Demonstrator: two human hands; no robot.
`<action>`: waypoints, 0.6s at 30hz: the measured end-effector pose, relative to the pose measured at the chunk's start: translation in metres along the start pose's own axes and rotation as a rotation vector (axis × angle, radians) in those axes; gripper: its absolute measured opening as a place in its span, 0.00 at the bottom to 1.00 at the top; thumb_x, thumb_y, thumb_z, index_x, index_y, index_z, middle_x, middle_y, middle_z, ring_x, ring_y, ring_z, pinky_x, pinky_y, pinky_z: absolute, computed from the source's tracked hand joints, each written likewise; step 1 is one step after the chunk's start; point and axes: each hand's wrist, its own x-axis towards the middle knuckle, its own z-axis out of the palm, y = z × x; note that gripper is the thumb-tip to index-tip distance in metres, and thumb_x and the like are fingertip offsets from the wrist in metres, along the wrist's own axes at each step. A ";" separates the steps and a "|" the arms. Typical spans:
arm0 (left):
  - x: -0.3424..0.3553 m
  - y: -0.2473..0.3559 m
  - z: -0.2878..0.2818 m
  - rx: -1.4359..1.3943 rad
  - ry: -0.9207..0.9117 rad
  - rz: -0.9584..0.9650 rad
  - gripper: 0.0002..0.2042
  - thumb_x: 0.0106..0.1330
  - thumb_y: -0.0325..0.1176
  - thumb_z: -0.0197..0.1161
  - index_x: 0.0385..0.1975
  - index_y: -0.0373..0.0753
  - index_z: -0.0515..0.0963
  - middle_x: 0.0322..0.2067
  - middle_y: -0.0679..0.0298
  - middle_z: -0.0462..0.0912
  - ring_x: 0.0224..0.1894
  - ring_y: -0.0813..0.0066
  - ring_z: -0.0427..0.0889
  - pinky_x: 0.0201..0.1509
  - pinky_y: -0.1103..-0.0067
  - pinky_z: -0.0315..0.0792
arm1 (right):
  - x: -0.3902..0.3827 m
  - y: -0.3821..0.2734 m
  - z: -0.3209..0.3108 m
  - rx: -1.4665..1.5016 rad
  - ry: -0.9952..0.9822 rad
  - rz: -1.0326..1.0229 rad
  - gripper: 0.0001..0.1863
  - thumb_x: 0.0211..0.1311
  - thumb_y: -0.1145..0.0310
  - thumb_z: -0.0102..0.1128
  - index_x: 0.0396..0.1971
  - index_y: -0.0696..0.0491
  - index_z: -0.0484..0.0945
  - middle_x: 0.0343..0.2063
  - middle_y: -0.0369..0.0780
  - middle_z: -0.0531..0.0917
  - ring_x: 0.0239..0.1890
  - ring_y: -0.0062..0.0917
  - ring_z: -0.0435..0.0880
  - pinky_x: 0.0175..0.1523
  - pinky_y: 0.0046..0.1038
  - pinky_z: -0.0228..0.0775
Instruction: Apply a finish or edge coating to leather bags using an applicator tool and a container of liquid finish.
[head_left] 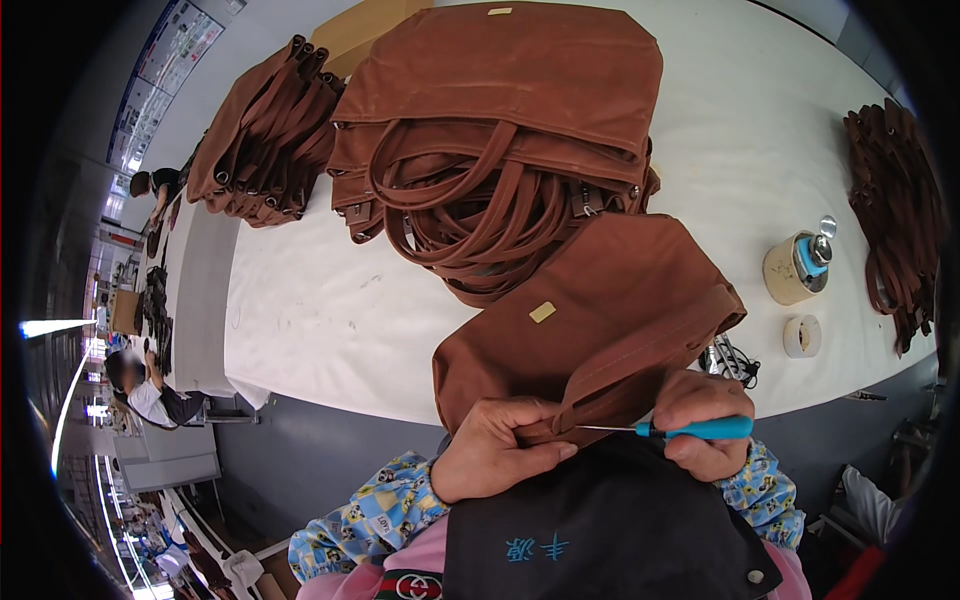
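A brown bag [600, 300] with a small pale tag lies tilted over the table's near edge, its strap and top edge toward me. My left hand [500, 450] is closed, pinching the bag's edge near the base of the strap between thumb and fingers. In my right hand [704, 425] is a blue-handled tool [715, 429] with a thin metal shaft, an awl or a small screwdriver. Its shaft points left and meets the bag's edge beside my left fingertips. The tip is hidden there.
A tall pile of brown bags [510, 70] stands behind, with another bag stack [265, 140] at far left. Brown straps [890, 210] hang in a bundle at far right. A glue pot [793, 270] and a tape roll [800, 337] sit on the white table [320, 330]. Other people work at left.
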 end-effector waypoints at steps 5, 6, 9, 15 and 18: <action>0.001 0.003 0.000 0.000 0.002 -0.031 0.15 0.53 0.21 0.59 0.43 0.30 0.72 0.27 0.68 0.79 0.30 0.91 0.72 0.34 0.91 0.67 | 0.002 -0.001 -0.001 -0.010 0.009 -0.018 0.12 0.44 0.69 0.66 0.29 0.58 0.76 0.21 0.40 0.79 0.21 0.26 0.77 0.26 0.23 0.66; 0.000 0.004 -0.001 0.002 -0.012 -0.062 0.16 0.53 0.21 0.59 0.44 0.30 0.71 0.28 0.67 0.79 0.30 0.91 0.72 0.34 0.91 0.67 | 0.002 -0.002 -0.002 -0.003 0.012 -0.027 0.12 0.44 0.69 0.66 0.28 0.59 0.76 0.21 0.40 0.79 0.20 0.27 0.77 0.26 0.23 0.66; 0.001 0.006 -0.008 -0.056 -0.072 -0.073 0.17 0.54 0.23 0.60 0.44 0.31 0.70 0.27 0.69 0.76 0.30 0.92 0.71 0.34 0.91 0.66 | 0.002 -0.001 -0.007 0.056 0.021 -0.100 0.12 0.43 0.71 0.65 0.28 0.60 0.75 0.20 0.42 0.78 0.19 0.29 0.76 0.25 0.24 0.66; 0.018 -0.020 -0.096 -0.208 0.539 0.082 0.15 0.57 0.34 0.59 0.43 0.38 0.70 0.31 0.73 0.71 0.32 0.87 0.69 0.35 0.88 0.64 | -0.011 -0.022 -0.026 0.316 0.386 -0.178 0.14 0.55 0.58 0.55 0.23 0.53 0.68 0.12 0.37 0.70 0.13 0.23 0.67 0.17 0.24 0.56; 0.042 -0.062 -0.142 -0.495 0.626 -0.057 0.19 0.57 0.38 0.58 0.47 0.41 0.66 0.39 0.68 0.71 0.42 0.76 0.70 0.46 0.77 0.66 | -0.021 -0.029 -0.048 0.300 0.524 -0.186 0.16 0.58 0.54 0.50 0.25 0.51 0.62 0.13 0.34 0.60 0.14 0.21 0.55 0.19 0.23 0.45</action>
